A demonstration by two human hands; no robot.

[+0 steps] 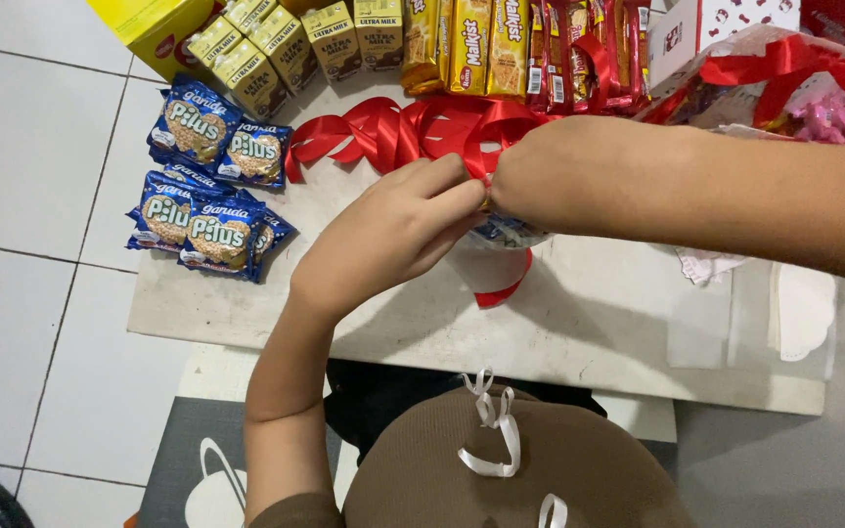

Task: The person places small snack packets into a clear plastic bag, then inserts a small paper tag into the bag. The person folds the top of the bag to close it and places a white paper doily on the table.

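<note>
Over the middle of the worktop [579, 332], seen from the head camera, both hands meet at one spot. The left hand [393, 230] has its fingers curled in, tips pinched on the red ribbon [413, 127] right where it touches the other hand. The right hand [540, 176] is closed too, knuckles up, gripping the same ribbon at the top of a small bundle [501, 259] that hangs just under the two hands; the bundle looks white with a red strip curling below it, though most of it is hidden. From the pinch point the ribbon runs back in loose glossy loops across the worktop toward the far edge.

Left of the hands lie blue snack packets [207, 186], some overlapping, a few reaching over the worktop's edge. Beyond them stands a row of small milk cartons [295, 44], then yellow biscuit packs [486, 44] and red wrapped bars [589, 49]. At far right sits a wrapped hamper [784, 88] tied with a red bow. White paper doilies [799, 308] lie near the right forearm. Thin white ribbon [491, 430] rests on the person's brown top
</note>
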